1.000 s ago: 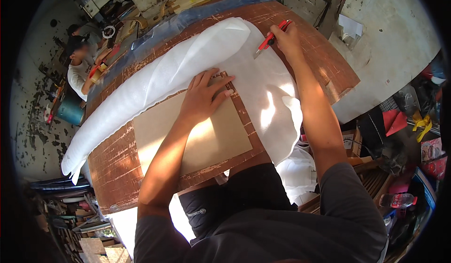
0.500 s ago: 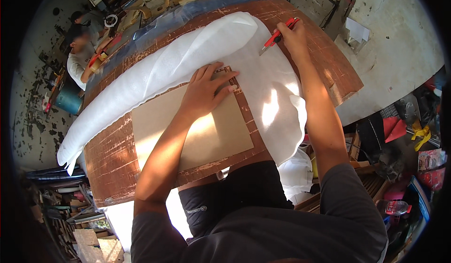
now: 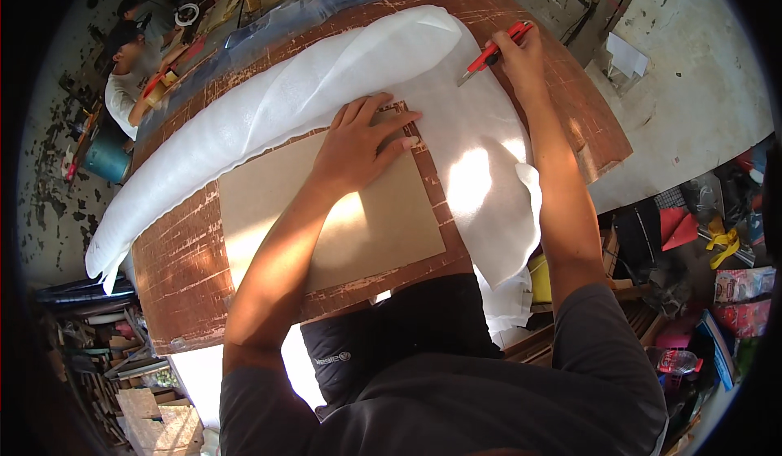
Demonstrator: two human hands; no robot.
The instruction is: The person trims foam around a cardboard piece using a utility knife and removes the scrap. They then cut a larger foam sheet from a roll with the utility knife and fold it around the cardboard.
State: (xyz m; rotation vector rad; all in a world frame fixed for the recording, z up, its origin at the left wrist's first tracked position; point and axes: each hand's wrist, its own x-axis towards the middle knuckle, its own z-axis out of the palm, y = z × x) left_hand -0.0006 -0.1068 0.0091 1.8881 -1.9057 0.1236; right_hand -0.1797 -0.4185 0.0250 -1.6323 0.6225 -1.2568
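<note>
Two hands worked: left hand point(image 3: 362, 142) lay flat, open, pinning stiff cardboard template point(image 3: 326, 211) on soft, limp white fabric point(image 3: 481, 163); right hand point(image 3: 521, 52), beyond the template, gripped red cutter point(image 3: 493, 50).

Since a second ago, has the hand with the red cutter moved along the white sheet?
Cannot tell. The right hand holds the red cutter near the far edge of the white sheet, by the table's far rim, as before; the head camera itself shifted.

Red cutter point(image 3: 495, 48), white foam sheet point(image 3: 326, 89), tan cardboard point(image 3: 366, 228), worn brown table point(image 3: 175, 268).
</note>
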